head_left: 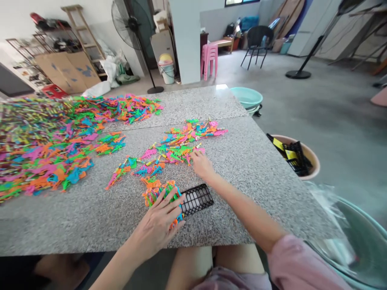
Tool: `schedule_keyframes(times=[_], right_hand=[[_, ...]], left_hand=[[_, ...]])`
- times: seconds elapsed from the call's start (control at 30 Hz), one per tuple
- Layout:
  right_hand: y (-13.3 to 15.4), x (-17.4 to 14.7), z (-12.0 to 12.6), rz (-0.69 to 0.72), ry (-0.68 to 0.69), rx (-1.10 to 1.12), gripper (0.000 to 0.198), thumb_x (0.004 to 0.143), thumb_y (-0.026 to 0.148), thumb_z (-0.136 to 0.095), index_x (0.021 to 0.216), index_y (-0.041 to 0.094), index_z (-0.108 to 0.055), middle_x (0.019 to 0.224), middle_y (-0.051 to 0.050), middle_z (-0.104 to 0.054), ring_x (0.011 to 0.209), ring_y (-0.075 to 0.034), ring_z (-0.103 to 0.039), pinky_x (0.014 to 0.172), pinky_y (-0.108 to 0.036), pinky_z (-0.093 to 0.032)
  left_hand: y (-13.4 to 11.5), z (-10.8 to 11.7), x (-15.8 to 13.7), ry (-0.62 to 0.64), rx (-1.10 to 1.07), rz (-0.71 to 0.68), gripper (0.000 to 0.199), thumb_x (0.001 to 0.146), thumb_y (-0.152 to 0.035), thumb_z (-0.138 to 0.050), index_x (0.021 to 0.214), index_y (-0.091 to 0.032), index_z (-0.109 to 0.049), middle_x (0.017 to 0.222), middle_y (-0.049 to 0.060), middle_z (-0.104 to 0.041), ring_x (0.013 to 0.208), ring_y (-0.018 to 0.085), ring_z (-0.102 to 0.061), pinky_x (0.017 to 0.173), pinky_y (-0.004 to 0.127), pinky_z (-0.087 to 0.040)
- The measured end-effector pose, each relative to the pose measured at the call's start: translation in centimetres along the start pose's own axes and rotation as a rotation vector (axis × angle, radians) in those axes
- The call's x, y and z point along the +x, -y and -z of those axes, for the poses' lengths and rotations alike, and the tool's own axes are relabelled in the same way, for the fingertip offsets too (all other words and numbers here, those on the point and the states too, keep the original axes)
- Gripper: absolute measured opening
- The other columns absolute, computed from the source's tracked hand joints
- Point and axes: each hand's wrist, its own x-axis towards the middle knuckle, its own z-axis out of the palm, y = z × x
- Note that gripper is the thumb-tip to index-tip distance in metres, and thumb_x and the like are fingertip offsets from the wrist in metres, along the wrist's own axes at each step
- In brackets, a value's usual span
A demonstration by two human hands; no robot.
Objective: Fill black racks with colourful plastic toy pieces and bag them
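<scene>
A small black plastic basket (198,199) with open lattice sides lies on the speckled stone table in front of me. Its left part is packed with brightly coloured plastic pieces (151,197). My left hand (161,215) rests on these pieces, palm down and fingers spread. Farther off, my right hand (202,164) touches the near right edge of a loose pile of similar pieces (178,151) in pink, green, orange and blue. Its fingers are curled down; a bit of pink shows at the fingertips, but what they grip is hard to see.
A much larger heap of coloured pieces (45,149) spreads over the table's left side. Beyond the right edge stand a tub of black baskets (314,161), a turquoise basin (246,94) and a green tub with clear plastic (363,213). A standing fan (133,24) is behind the table.
</scene>
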Motion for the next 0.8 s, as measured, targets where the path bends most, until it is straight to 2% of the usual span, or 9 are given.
schedule_keyframes(times=[0.07, 0.17, 0.23, 0.33, 0.5, 0.6, 0.7, 0.73, 0.8], right_hand=[[-1.9, 1.2, 0.5, -0.032, -0.025, -0.184, 0.051, 0.088, -0.001, -0.040, 0.136, 0.012, -0.050, 0.140, -0.018, -0.051, 0.130, -0.027, -0.044, 0.103, -0.039, -0.039], [-3.5, 0.6, 0.9, 0.029, 0.118, -0.328, 0.047, 0.092, 0.001, -0.037, 0.137, 0.011, -0.048, 0.131, -0.019, -0.056, 0.125, -0.026, -0.048, 0.101, -0.037, -0.040], [-3.9, -1.1, 1.2, 0.065, 0.183, -0.353, 0.044, 0.093, 0.003, -0.037, 0.134, 0.011, -0.050, 0.124, -0.018, -0.060, 0.119, -0.026, -0.051, 0.097, -0.035, -0.042], [-3.9, -3.5, 2.1, 0.064, 0.204, -0.326, 0.041, 0.094, 0.005, -0.039, 0.131, 0.014, -0.052, 0.124, -0.016, -0.058, 0.112, -0.023, -0.056, 0.091, -0.031, -0.045], [-4.4, -2.8, 2.8, -0.021, 0.228, -0.329, 0.030, 0.092, 0.004, -0.042, 0.111, 0.012, -0.064, 0.124, -0.019, -0.057, 0.109, -0.025, -0.058, 0.084, -0.030, -0.047], [-5.5, -1.9, 2.9, -0.005, 0.262, -0.251, 0.023, 0.091, 0.006, -0.047, 0.092, 0.013, -0.068, 0.115, -0.016, -0.063, 0.102, -0.023, -0.061, 0.085, -0.030, -0.046], [-6.9, -2.5, 3.6, -0.060, 0.241, -0.122, 0.011, 0.086, 0.008, -0.056, 0.086, 0.013, -0.066, 0.100, -0.011, -0.068, 0.092, -0.020, -0.064, 0.083, -0.028, -0.046], [-7.2, -3.0, 3.8, -0.101, 0.223, -0.027, 0.007, 0.083, 0.009, -0.060, 0.087, 0.013, -0.065, 0.093, -0.008, -0.068, 0.087, -0.018, -0.064, 0.080, -0.027, -0.047], [-7.0, -4.5, 3.9, -0.230, 0.154, 0.290, 0.014, 0.080, 0.011, -0.062, 0.094, 0.013, -0.060, 0.083, -0.004, -0.068, 0.072, -0.013, -0.063, 0.072, -0.024, -0.048]], left_hand=[[0.0, -0.2, -0.1, -0.010, -0.003, 0.004, 0.013, 0.095, -0.021, -0.053, 0.097, -0.017, -0.065, 0.138, 0.009, -0.060, 0.142, 0.030, -0.038, 0.117, 0.053, -0.033], [0.1, -0.3, -0.2, -0.036, -0.033, 0.011, 0.013, 0.094, -0.019, -0.053, 0.096, -0.018, -0.065, 0.137, 0.009, -0.061, 0.143, 0.028, -0.037, 0.119, 0.052, -0.030], [0.2, -0.3, -0.2, -0.043, -0.057, 0.016, 0.014, 0.094, -0.020, -0.053, 0.097, -0.019, -0.066, 0.137, 0.008, -0.061, 0.143, 0.027, -0.038, 0.120, 0.051, -0.029], [0.3, -0.3, -0.2, -0.024, -0.080, 0.010, 0.018, 0.094, -0.019, -0.051, 0.105, -0.018, -0.066, 0.137, 0.008, -0.061, 0.142, 0.027, -0.038, 0.121, 0.053, -0.027], [0.4, -0.2, -0.2, 0.005, -0.091, 0.008, 0.018, 0.095, -0.018, -0.051, 0.106, -0.018, -0.065, 0.139, 0.008, -0.059, 0.143, 0.028, -0.037, 0.121, 0.054, -0.026], [0.5, -0.3, -0.3, 0.002, -0.103, 0.021, 0.017, 0.095, -0.020, -0.053, 0.106, -0.018, -0.065, 0.139, 0.009, -0.059, 0.144, 0.028, -0.036, 0.120, 0.055, -0.027], [0.5, -0.5, -0.4, -0.007, -0.131, 0.036, 0.015, 0.095, -0.021, -0.054, 0.104, -0.018, -0.066, 0.139, 0.010, -0.059, 0.145, 0.029, -0.033, 0.120, 0.056, -0.026], [0.5, -0.5, -0.4, -0.008, -0.138, 0.037, 0.015, 0.095, -0.021, -0.054, 0.104, -0.017, -0.065, 0.139, 0.010, -0.059, 0.145, 0.030, -0.032, 0.120, 0.057, -0.025], [0.5, -0.6, -0.4, -0.001, -0.145, 0.032, 0.016, 0.096, -0.022, -0.054, 0.106, -0.017, -0.065, 0.140, 0.010, -0.058, 0.146, 0.030, -0.030, 0.121, 0.059, -0.021]])
